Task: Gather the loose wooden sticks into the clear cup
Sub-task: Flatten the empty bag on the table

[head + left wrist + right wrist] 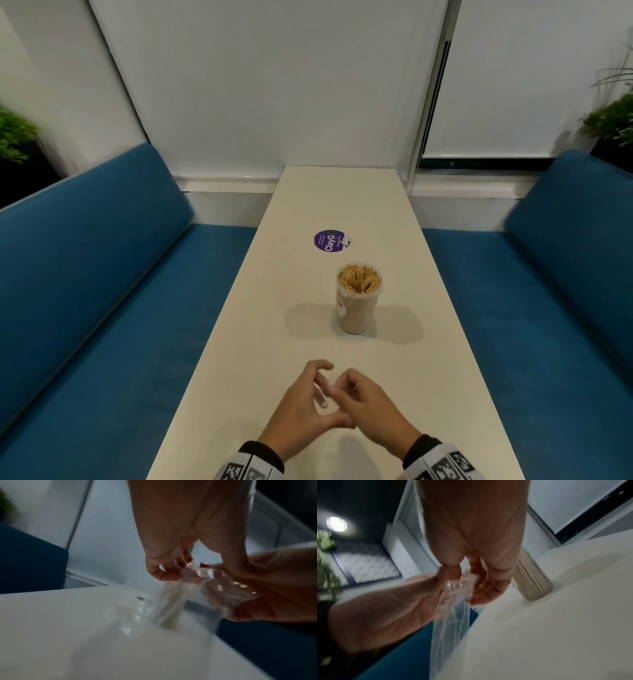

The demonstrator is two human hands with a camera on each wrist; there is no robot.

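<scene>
A clear cup [358, 301] packed with wooden sticks [359, 283] stands upright on the white table [428, 359], a little beyond both hands. It shows again in the right wrist view as a ribbed cup [532, 579] behind my fingers. My left hand [308, 394] and right hand [363, 397] meet near the table's front edge and pinch a crumpled clear plastic wrapper [322, 397] between them. The wrapper [452, 615] hangs down from the fingers [207, 577]. No loose sticks show on the tabletop.
A round purple sticker [329, 241] lies on the table beyond the cup. Blue bench seats [120, 308] flank the narrow table on both sides. White blinds close off the far end, and potted plants [613, 120] sit at the corners.
</scene>
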